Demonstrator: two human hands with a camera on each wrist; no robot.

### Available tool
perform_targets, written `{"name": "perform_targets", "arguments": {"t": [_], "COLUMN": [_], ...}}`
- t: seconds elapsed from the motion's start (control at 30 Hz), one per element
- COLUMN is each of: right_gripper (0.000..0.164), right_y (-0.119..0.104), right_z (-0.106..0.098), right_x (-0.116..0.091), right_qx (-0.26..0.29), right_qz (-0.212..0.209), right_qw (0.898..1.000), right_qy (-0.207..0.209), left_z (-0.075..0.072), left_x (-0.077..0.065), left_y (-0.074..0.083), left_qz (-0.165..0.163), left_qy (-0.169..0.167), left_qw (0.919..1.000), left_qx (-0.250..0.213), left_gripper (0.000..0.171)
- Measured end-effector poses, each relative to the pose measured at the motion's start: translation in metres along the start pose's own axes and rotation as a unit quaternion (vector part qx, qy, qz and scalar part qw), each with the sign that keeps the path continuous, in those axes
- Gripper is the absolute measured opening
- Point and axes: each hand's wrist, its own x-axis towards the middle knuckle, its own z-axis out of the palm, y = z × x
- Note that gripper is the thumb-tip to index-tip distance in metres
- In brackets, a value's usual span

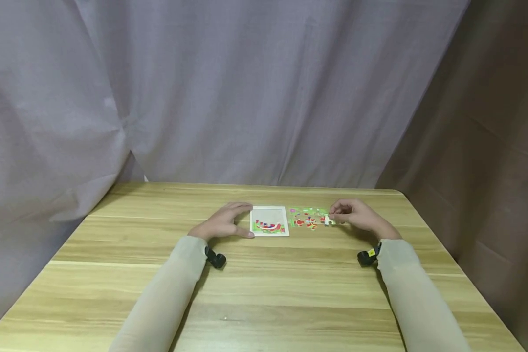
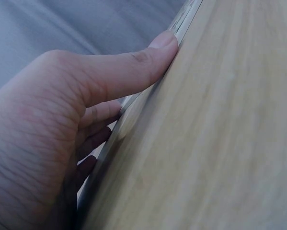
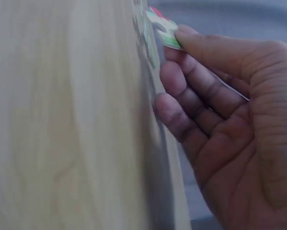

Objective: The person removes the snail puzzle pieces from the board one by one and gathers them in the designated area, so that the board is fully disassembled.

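Observation:
A white-bordered jigsaw puzzle tray (image 1: 287, 222) lies flat on the table, with a strip of red and green picture along its near side. My left hand (image 1: 223, 221) rests against its left side, the thumb at the near corner and the fingers toward the far corner. In the left wrist view, the thumb (image 2: 138, 69) lies straight along the tray's edge. Between thumb and forefinger my right hand (image 1: 356, 215) pinches a puzzle piece (image 3: 163, 29), white with green and red, over the right end of the loose pieces (image 1: 310, 222).
The colourful loose pieces lie spread just right of the tray. Both stand toward the back of the wooden table (image 1: 286, 293). A grey curtain (image 1: 255, 93) hangs behind its far edge, and a brown one (image 1: 479, 146) along the right. Each wrist carries a small black camera (image 1: 218, 260).

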Motion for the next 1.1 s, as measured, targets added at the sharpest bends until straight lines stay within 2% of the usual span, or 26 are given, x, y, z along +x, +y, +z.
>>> {"name": "perform_targets", "arguments": {"t": [0.17, 0.27, 0.6, 0.77, 1.1], "right_gripper": [0.022, 0.024, 0.016, 0.009, 0.006], "right_y": [0.007, 0.005, -0.001, -0.003, 0.000], "right_z": [-0.002, 0.000, 0.009, 0.011, 0.015], "right_x": [-0.006, -0.005, 0.002, 0.004, 0.006], "right_qx": [0.029, 0.031, 0.007, -0.027, -0.047], "right_qz": [0.035, 0.041, 0.014, 0.002, 0.015], "right_qw": [0.999, 0.998, 0.999, 0.999, 0.999], "right_qy": [-0.018, -0.025, -0.034, -0.026, -0.020], "left_z": [0.001, 0.000, 0.000, 0.000, 0.001], "left_x": [0.000, 0.000, -0.003, -0.001, 0.000], "left_y": [-0.002, -0.003, -0.004, -0.004, -0.006], "left_qz": [0.004, 0.006, 0.002, 0.001, 0.001], "left_qy": [-0.005, -0.002, 0.002, 0.006, 0.003], "left_qw": [1.0000, 1.0000, 1.0000, 1.0000, 1.0000], "left_qx": [0.006, 0.007, -0.002, -0.005, 0.004], "left_gripper": [0.099, 0.099, 0.099, 0.099, 0.100]}}
